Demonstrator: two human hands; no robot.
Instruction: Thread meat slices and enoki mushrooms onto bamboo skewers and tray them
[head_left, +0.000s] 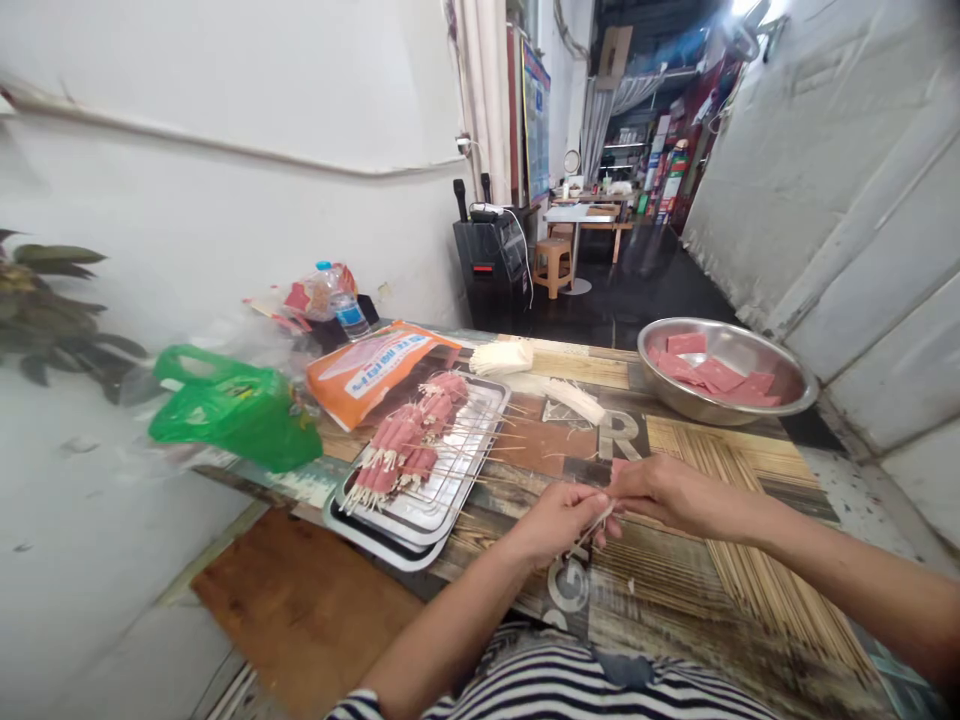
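Note:
My left hand (559,520) and my right hand (667,492) meet above the table, fingertips pinched together. Between them is a small bunch of thin pale enoki mushrooms (598,523), its ends pointing down toward me. A slice of pink meat (619,467) peeks out behind my right fingers; whether they grip it is hidden. To the left, a metal tray (469,452) bears several skewered rolls of pink meat around enoki (399,437), the sticks pointing right. Beyond my hands lie a loose enoki bunch (574,398) and a thicker one (504,357).
A steel bowl (739,412) of pink meat slices stands at the back right. Many thin wooden skewers (772,560) lie to the right. An orange-and-white package (360,375), a green plastic bag (232,410) and a water bottle (349,312) are at the left, near the wall.

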